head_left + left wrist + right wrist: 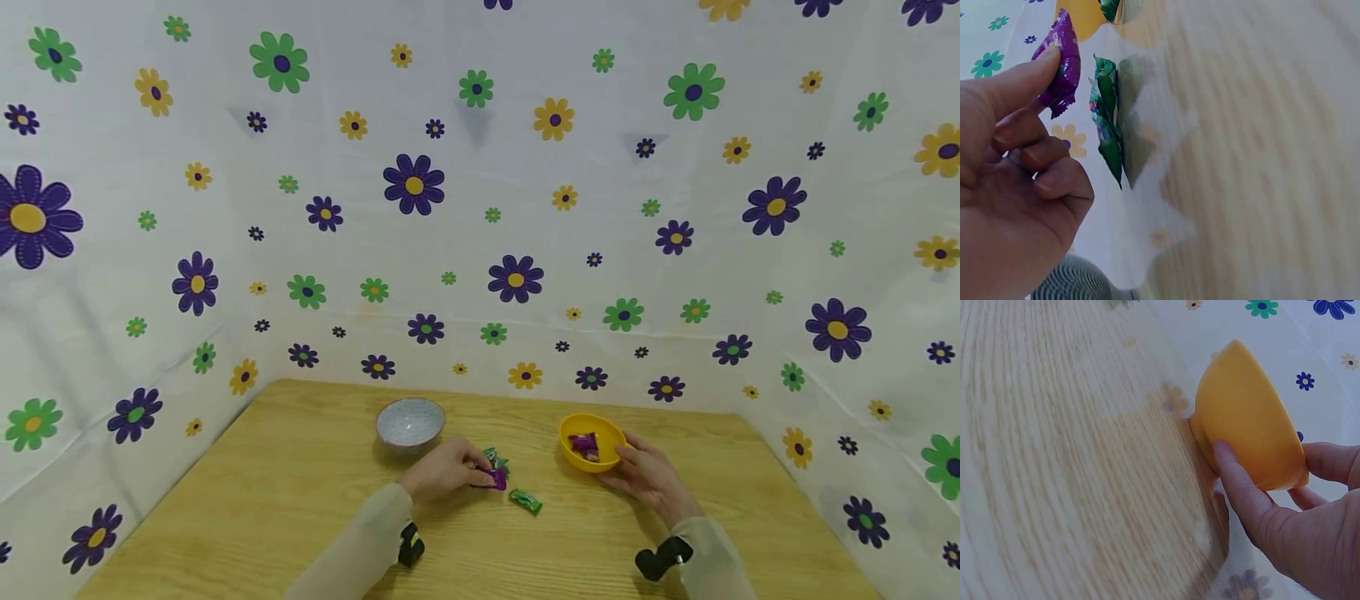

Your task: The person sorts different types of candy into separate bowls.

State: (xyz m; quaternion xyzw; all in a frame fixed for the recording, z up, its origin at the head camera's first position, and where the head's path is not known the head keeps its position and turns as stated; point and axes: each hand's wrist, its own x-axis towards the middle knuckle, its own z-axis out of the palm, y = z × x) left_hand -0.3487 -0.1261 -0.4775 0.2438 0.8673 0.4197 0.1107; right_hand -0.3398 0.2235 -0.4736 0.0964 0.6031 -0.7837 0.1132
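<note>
Between thumb and fingers, my left hand [448,472] pinches a purple-wrapped candy [1067,69], held up off the wood in the left wrist view. Right beside it lie green-wrapped candies [1108,119], partly hidden behind the hand in the head view. Another green candy [525,500] rests on the table nearer to me. My right hand [654,479] grips the yellow bowl [1241,419] at its right side, thumb low on the outer wall and fingers at the rim. Inside the bowl sit purple-wrapped candies [583,445].
A grey bowl [410,423] with a reddish rim stands at the back left, just behind my left hand. The wooden table [262,492] ends at white flowered sheeting [450,250] at the back and both sides.
</note>
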